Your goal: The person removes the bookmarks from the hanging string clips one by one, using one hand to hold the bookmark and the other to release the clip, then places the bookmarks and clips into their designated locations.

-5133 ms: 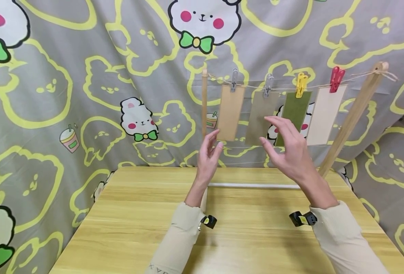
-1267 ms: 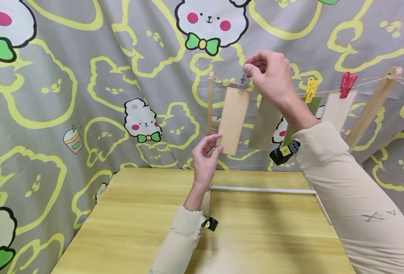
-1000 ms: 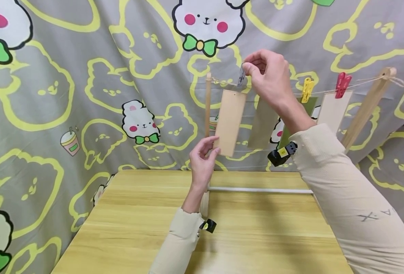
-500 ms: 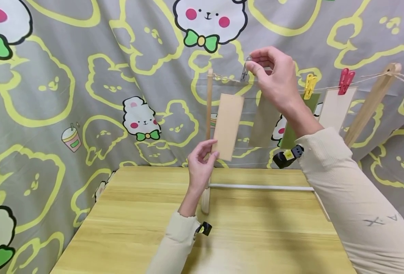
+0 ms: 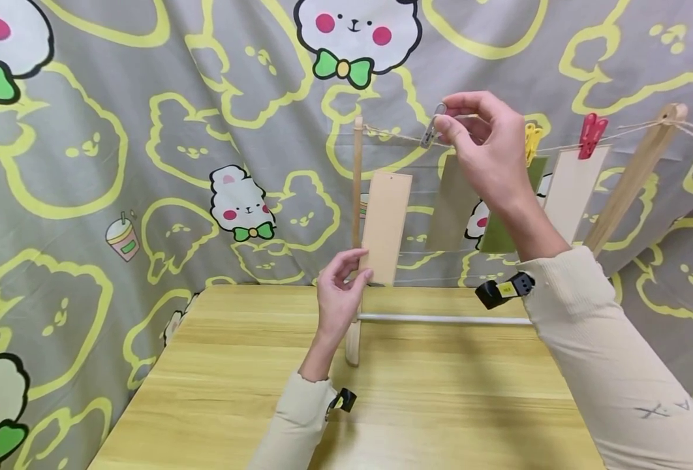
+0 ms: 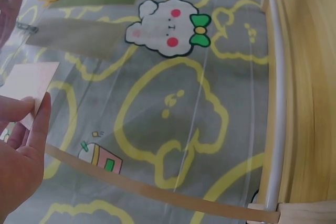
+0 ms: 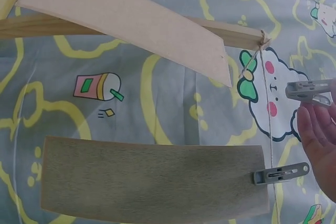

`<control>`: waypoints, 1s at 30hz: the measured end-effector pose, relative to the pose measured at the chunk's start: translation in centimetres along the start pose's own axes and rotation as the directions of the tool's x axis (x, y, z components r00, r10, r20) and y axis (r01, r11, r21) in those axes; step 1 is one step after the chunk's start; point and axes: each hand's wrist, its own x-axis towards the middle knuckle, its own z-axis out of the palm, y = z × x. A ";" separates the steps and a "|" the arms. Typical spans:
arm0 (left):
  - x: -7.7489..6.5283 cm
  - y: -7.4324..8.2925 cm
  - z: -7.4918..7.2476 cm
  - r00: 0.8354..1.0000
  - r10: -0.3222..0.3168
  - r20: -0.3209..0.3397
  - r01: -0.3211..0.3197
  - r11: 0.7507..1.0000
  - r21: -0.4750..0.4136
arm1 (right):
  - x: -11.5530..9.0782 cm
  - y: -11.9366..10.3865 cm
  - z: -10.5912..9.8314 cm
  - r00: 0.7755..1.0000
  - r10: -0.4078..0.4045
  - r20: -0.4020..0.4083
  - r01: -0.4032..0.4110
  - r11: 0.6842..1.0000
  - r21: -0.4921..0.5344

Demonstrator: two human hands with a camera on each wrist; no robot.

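My left hand pinches a tan card by its lower left edge. The card stands upright, its small top hole bare, below the twine. Higher up, my right hand pinches a grey clothespin between thumb and fingertips. In the right wrist view that clothespin is off the twine and apart from the card. Beside it a grey-brown card hangs from another grey clothespin, which my right hand hides in the head view.
Further right hang a green card under a yellow clothespin and a cream card under a red clothespin. Wooden posts hold the twine at both ends. A white rod runs low between them, above the wooden table.
The tan card hung from the grey clothespin; my right hand took the clothespin off it and moved right. My left hand took the card and lowered it down and left.
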 end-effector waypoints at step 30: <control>-2.5 0.8 -1.6 1.000 0.002 0.030 -0.002 1.000 -0.020 | -6.9 1.7 -1.2 0.999 -0.028 -0.045 0.033 0.994 0.103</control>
